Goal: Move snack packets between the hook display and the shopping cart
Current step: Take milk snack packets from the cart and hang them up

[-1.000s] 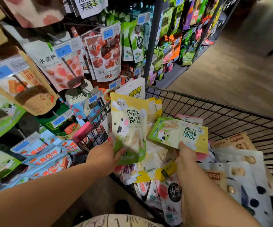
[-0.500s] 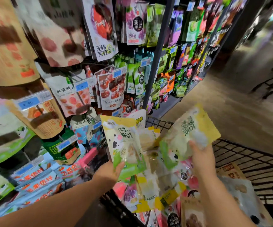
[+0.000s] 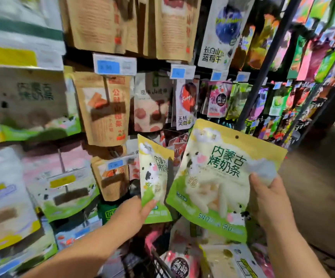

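While the left hand [image 3: 136, 214] pinches a yellow-green packet [image 3: 154, 171], the right hand [image 3: 271, 201] grips a seemingly identical second packet [image 3: 218, 178].

- Fingers of my left hand [image 3: 131, 214]: hidden behind the smaller packet [image 3: 154, 177].
- Fingers of my right hand [image 3: 269, 201]: hidden behind the larger packet [image 3: 216, 181].
- Shopping cart [image 3: 159, 262]: cut off by the bottom edge.
- Far-left hanging packets [image 3: 22, 97]: blurred.
- Price tag [image 3: 114, 66]: figures unreadable.

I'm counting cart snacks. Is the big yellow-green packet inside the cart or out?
Out. The right hand holds the big packet up in the air, above the cart.
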`<state>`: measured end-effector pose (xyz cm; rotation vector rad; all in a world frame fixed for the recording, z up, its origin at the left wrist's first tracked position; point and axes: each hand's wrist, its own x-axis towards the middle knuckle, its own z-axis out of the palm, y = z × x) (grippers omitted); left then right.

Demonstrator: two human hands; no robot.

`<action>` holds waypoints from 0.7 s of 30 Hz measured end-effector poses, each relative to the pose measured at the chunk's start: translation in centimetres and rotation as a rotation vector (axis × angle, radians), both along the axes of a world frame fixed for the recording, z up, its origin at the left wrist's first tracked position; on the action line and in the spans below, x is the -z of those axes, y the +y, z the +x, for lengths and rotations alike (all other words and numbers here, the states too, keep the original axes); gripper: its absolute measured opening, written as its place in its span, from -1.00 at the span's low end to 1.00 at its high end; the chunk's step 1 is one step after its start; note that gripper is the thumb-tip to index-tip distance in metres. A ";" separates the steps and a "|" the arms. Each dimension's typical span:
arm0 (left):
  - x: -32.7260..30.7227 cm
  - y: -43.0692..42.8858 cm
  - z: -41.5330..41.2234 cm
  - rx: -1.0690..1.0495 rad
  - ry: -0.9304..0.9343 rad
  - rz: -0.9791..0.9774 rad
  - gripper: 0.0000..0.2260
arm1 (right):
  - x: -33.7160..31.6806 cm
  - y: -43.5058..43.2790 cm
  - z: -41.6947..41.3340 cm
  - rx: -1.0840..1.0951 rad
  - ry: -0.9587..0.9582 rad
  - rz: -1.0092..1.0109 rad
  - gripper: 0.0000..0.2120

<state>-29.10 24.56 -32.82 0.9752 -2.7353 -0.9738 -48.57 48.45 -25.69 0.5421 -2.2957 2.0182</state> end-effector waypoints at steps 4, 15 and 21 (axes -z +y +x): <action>-3.1 -2.5 3.4 -0.019 0.083 -0.018 -0.46 | -0.9 -5.5 1.4 -0.168 0.003 0.036 -0.88; -6.3 -5.6 10.8 -0.013 0.437 0.020 -0.83 | -1.1 -16.6 5.3 -0.556 0.001 -0.010 -0.85; -6.0 -6.8 13.5 -0.109 0.497 -0.066 -0.73 | -1.7 -18.8 6.9 -0.793 -0.152 -0.108 -0.73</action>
